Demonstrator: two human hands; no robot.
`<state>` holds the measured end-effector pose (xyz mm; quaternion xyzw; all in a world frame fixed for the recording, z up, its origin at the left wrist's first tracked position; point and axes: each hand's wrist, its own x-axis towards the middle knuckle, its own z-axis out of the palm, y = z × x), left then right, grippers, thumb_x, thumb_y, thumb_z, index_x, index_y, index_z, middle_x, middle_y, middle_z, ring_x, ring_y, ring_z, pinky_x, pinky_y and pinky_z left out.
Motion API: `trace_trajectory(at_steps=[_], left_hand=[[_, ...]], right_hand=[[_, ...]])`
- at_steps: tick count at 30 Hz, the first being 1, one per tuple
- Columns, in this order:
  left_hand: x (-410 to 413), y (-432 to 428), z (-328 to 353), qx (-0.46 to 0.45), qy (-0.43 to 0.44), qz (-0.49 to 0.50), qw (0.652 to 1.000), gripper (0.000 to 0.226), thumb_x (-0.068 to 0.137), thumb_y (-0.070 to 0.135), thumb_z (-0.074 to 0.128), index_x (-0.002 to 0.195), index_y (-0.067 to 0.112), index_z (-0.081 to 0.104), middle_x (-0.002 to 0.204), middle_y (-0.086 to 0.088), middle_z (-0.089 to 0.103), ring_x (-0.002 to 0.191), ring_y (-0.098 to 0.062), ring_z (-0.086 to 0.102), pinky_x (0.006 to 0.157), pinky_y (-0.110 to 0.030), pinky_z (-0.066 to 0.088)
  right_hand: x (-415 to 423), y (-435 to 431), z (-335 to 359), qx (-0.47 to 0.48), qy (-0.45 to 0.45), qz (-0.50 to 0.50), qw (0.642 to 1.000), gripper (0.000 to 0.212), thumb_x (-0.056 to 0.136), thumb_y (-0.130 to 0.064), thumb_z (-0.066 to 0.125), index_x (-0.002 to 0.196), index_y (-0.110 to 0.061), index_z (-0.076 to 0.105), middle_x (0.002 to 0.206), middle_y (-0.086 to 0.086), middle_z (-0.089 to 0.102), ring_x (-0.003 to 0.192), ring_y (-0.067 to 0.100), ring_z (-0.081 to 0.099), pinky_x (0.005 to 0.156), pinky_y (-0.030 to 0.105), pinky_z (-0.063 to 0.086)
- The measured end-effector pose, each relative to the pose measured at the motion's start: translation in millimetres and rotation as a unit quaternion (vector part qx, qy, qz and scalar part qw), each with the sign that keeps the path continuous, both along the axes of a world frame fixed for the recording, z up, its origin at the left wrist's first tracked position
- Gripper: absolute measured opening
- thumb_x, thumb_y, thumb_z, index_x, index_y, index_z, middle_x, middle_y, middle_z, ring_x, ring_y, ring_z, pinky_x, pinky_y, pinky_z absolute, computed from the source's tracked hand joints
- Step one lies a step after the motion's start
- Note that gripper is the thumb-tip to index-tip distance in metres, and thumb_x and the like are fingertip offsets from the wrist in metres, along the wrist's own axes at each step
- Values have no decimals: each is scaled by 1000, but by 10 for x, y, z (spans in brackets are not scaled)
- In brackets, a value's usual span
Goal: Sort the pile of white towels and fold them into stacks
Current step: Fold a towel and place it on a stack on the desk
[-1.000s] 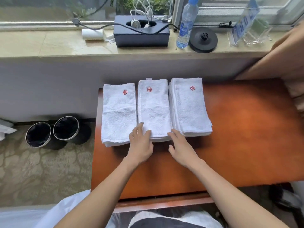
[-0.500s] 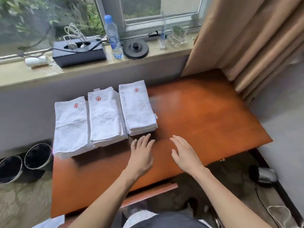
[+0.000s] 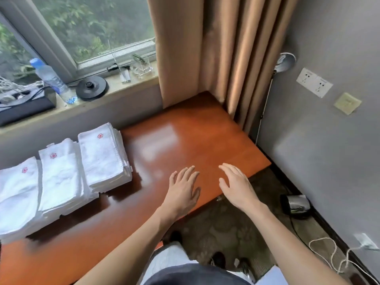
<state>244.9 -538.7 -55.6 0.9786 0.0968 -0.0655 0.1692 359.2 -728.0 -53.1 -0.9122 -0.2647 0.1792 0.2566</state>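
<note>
Three stacks of folded white towels (image 3: 107,153) are lying side by side at the left of the bench (image 3: 185,136), each showing a small red flower mark on top. The likeliest trouble is a slump: the middle stack (image 3: 61,177) is sitting with its layers splayed and uneven at the near end, so a nudge, or another towel laid on crooked, could be sending it sliding into its neighbour. The outermost stack (image 3: 18,194) is running out of the picture, so how it is sitting against the bench edge cannot be told; if it is overhanging, it could be tipping to the floor (image 3: 236,229). A hand swinging back low and leftward could also be catching the near corner of the closest stack (image 3: 102,171) and shearing its layers. No loose towels are showing. The stacks are lying off to the left of both hands, apart from them and a little farther from the person. The left hand (image 3: 183,192) is hovering palm down over bare wood, fingers straight and spread, holding nothing. The right hand (image 3: 236,188) is doing the same just beside it, at the bench's near right edge. Whether either palm is touching the wood cannot be told.
</note>
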Motion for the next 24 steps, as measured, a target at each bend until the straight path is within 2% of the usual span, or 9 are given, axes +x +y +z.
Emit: trace_trajectory(at_steps=[6,13,18,24], left_hand=[[568,-6,76,9,4,-7,1000,56,108,43,37,159,23,28,171,1,19,158,-21,11,127,-49,5],[1492,-51,-134,-28,-13,-17,999,56,107,40,40,159,22,30,170,-1,22,157,-22,13,128,-50,5],[1796,-203,-179,-59,-19,-21,998,54,107,41,39,157,23,32,169,0,24,157,-21,15,128,-50,6],[2239,-425,-228,-61,-19,-32,997,53,106,38,40,157,23,33,169,0,23,157,-21,15,128,-47,5]], right_hand=[[531,21,64,23,7,-9,1000,47,108,-32,48,155,-27,42,162,-8,38,150,9,30,122,33,26],[1231,-15,-6,-12,-4,-29,999,48,107,-34,48,154,-30,41,161,-10,39,149,9,32,122,33,27],[1530,-173,9,-29,9,-40,999,48,107,-32,50,154,-27,43,160,-9,41,148,8,34,121,28,25],[2023,-427,-20,-35,20,-57,998,48,107,-33,49,154,-26,44,158,-7,43,146,12,38,122,35,33]])
